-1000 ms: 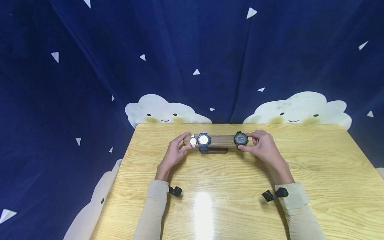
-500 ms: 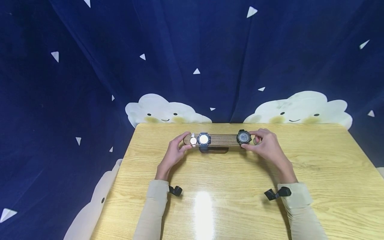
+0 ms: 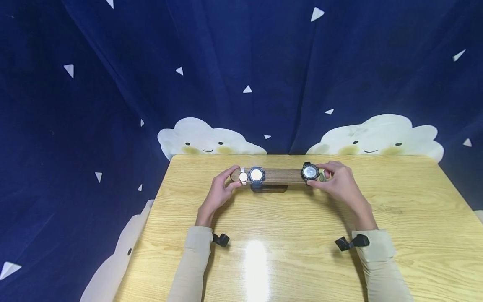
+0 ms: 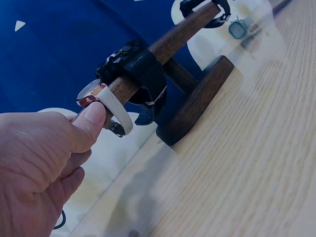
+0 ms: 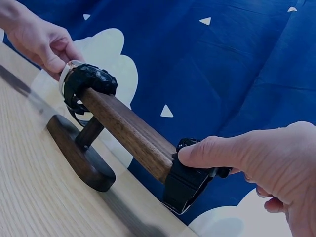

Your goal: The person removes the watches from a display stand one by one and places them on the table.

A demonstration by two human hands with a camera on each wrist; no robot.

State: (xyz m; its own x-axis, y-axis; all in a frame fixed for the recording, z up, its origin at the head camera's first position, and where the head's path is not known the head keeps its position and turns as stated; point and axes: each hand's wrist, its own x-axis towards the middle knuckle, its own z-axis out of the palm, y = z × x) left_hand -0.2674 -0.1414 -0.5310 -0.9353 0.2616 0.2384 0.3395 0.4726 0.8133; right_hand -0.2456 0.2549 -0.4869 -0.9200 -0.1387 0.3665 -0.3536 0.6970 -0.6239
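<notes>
A dark wooden watch stand [image 3: 279, 177] has a long bar on a short post and foot. My left hand [image 3: 220, 191] grips the bar's left end, thumb against the white-strapped watch [image 4: 117, 106]. Beside that sits a dark chunky watch [image 3: 256, 175] with its strap looped round the bar. At the right end my right hand [image 3: 339, 182] pinches a black digital watch [image 3: 310, 172] between thumb and fingers. In the right wrist view its looped strap [image 5: 182, 190] surrounds the bar's tip. A small pale green square-faced watch [image 4: 238, 29] shows beyond that end in the left wrist view.
The stand's foot [image 5: 81, 155] rests on a light wooden table [image 3: 286, 235] near its back edge. A dark blue curtain [image 3: 226, 63] with white clouds and triangles hangs behind and to the left. Black wrist cameras [image 3: 220, 240] are strapped over both beige sleeves.
My right hand has moved right with the black digital watch, sliding it along the bar toward its right end. The left hand and the stand have stayed put.
</notes>
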